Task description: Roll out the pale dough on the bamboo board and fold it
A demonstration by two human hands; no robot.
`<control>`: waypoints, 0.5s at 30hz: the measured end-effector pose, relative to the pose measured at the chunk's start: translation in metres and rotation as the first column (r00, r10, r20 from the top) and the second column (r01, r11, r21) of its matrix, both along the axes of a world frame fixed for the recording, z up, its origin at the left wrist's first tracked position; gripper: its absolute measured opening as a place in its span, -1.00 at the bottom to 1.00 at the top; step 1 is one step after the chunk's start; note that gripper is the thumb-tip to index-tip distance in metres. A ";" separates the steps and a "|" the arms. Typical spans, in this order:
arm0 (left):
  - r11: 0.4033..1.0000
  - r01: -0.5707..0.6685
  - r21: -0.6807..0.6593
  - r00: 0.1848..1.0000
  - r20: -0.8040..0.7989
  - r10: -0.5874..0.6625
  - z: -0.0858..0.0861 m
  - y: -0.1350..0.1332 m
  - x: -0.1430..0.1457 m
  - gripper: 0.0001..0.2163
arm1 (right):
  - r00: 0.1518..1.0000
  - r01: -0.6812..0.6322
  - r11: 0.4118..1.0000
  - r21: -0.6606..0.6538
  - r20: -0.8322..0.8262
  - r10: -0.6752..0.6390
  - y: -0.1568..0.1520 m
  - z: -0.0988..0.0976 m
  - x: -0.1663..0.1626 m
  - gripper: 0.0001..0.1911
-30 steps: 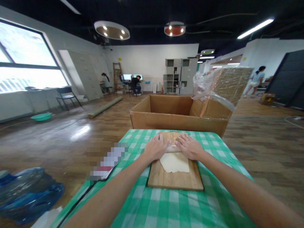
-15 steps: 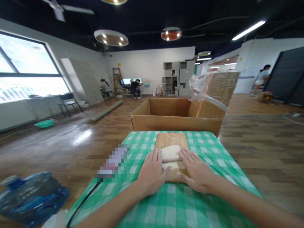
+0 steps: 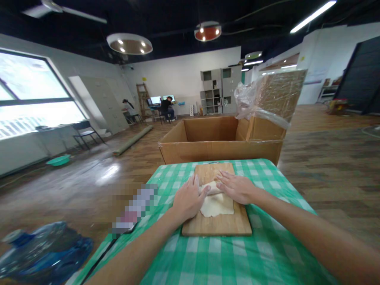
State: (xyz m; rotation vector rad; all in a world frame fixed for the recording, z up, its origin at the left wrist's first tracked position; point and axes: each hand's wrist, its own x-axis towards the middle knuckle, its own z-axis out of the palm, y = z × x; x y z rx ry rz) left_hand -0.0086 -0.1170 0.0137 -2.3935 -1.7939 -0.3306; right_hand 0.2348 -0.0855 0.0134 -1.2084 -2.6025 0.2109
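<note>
The left hand (image 3: pixel 187 200) lies flat with fingers stretched, gripping nothing. Its palm presses on the left end of a pale roll (image 3: pixel 211 189). The right hand (image 3: pixel 237 188) mirrors it on the right end, also spread and unclenched, thumb pointing inward. Whether the roll is a pin or folded dough cannot be told.

Just nearer the body, a thin sheet of dough (image 3: pixel 216 206) spreads out from under the roll, its near edge ragged. Both sit on a wooden cutting board (image 3: pixel 216 227), roughly in the board's middle. A bare strip of wood shows on the near side of the sheet and another beyond the hands. The left hand's heel reaches the board's left edge.

The board rests on a green-and-white checked tablecloth (image 3: pixel 208 257), with open cloth near it and to both sides. Its far end lies close to the table's far edge, and an open cardboard box (image 3: pixel 219 150) stands right behind. A plastic-wrapped carton (image 3: pixel 279 95) leans at the box's right corner.

A pixelated patch (image 3: pixel 135 208) sits at the table's left edge, with a crumpled blue bag (image 3: pixel 44 249) lower left. The wooden floor (image 3: pixel 89 178) runs back to a wide hall with a window and a person seated at a desk (image 3: pixel 164 107).
</note>
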 end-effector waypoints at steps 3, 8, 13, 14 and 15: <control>0.999 -0.037 0.019 0.999 -0.034 0.038 0.000 0.031 0.001 -0.38 | 0.994 -0.048 0.997 0.062 0.105 0.042 0.047 -0.003 -0.008 -0.47; 0.998 0.068 0.010 0.991 -0.112 -0.066 0.001 0.068 -0.006 -0.51 | 0.993 -0.057 0.991 0.124 0.111 0.043 0.094 -0.011 -0.015 -0.54; 0.992 0.114 0.049 0.990 -0.087 -0.109 -0.004 0.075 -0.011 -0.51 | 0.982 -0.092 0.975 0.202 0.178 0.056 0.089 -0.018 -0.011 -0.55; 0.993 0.099 0.061 0.993 -0.071 -0.094 -0.005 0.073 -0.010 -0.48 | 0.978 -0.098 0.966 0.237 0.201 0.050 0.083 -0.019 -0.009 -0.55; 0.994 0.078 0.071 0.996 -0.054 -0.074 -0.006 0.070 -0.009 -0.45 | 0.975 -0.100 0.957 0.272 0.220 0.039 0.076 -0.018 -0.008 -0.55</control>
